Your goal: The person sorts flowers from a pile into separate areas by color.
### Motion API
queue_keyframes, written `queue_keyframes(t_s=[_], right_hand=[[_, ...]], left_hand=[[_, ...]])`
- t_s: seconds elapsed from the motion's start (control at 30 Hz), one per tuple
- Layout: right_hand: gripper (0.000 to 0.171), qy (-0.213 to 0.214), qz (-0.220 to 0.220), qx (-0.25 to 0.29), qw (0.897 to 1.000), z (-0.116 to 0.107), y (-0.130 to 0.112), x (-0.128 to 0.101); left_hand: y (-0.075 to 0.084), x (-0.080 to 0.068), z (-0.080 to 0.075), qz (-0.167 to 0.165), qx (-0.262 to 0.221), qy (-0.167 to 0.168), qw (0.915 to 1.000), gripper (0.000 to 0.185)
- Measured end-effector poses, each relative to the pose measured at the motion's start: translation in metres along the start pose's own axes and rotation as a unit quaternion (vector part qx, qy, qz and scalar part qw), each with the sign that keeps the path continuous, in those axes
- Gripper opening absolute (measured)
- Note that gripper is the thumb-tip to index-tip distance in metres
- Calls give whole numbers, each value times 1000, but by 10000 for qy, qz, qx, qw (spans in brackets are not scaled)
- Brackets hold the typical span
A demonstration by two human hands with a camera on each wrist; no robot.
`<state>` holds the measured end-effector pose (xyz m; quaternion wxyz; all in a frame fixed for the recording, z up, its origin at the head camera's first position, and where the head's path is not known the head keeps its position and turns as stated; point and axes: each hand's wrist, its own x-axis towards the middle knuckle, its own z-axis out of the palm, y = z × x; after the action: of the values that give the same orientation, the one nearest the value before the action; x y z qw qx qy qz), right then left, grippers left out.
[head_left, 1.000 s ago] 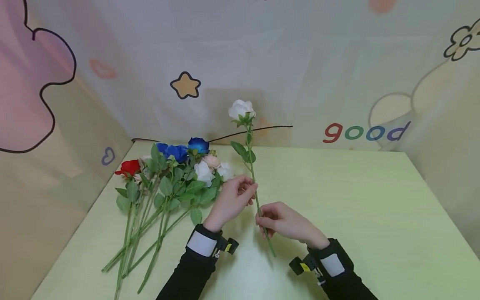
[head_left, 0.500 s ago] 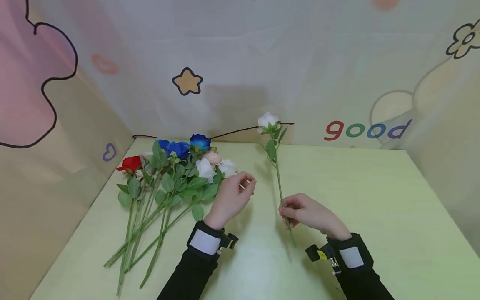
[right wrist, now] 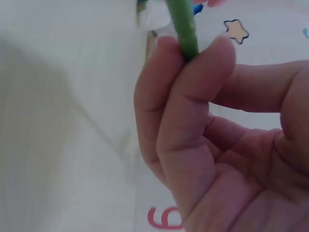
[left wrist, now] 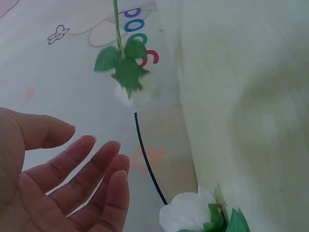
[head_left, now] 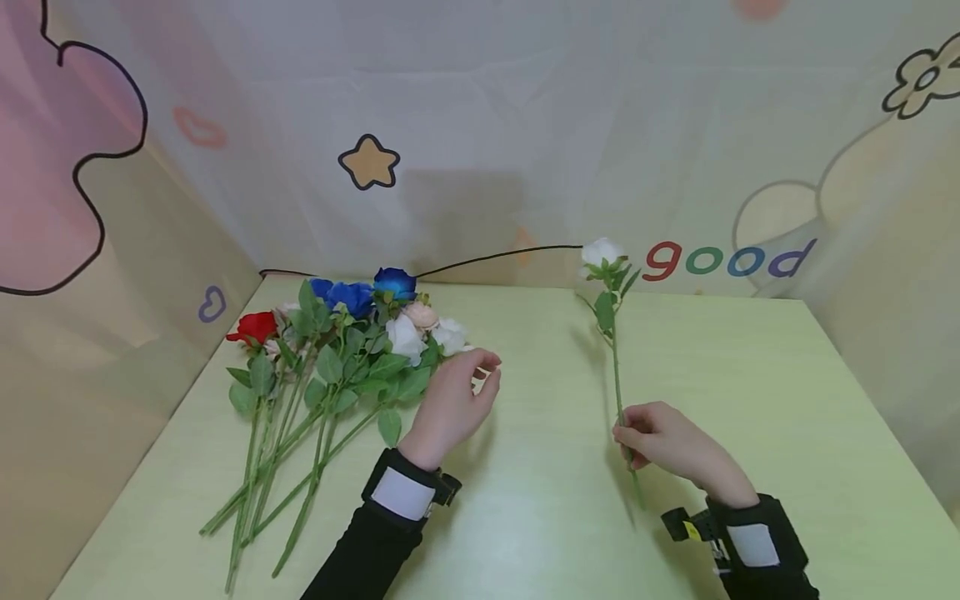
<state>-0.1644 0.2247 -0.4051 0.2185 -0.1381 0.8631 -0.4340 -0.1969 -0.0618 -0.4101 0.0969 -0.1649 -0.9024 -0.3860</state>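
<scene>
My right hand pinches the lower stem of a white rose, which stands nearly upright with its bloom at the top. In the right wrist view the green stem comes out between the curled fingers. My left hand holds nothing; its fingers are loosely bent, close to the right side of a pile of roses. In the left wrist view its fingers are relaxed and apart from the white bloom below. Red, blue, pale pink and white roses lie in that pile, their stems crossing toward the front.
The pale green table meets a printed cloth backdrop along its rear edge. More cloth hangs at both sides. Each wrist carries a strapped camera, one of them the right wrist camera.
My left hand has let go of the stem and stays near the pile, its fingers loosening. The right hand has carried the white rose to the right and lowered its bloom.
</scene>
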Motion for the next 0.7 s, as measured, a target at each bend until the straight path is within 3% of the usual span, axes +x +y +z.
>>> queue_keyframes(t_s=[0.23, 0.43, 0.57, 0.7], right_hand=[[20, 439, 545, -510, 9962, -21, 33, -37], [18, 771, 1154, -1448, 9797, -48, 60, -61], [18, 772, 1462, -1837, 9690, -62, 73, -68], [20, 639, 1625, -1887, 9664, -67, 80, -67]], left_hand=[[-7, -9, -5, 73, 430, 13, 9990, 21], [-11, -10, -11, 250, 712, 155, 9970, 20], [-16, -13, -16, 257, 805, 178, 9963, 21], [-22, -18, -22, 177, 829, 161, 9963, 22]])
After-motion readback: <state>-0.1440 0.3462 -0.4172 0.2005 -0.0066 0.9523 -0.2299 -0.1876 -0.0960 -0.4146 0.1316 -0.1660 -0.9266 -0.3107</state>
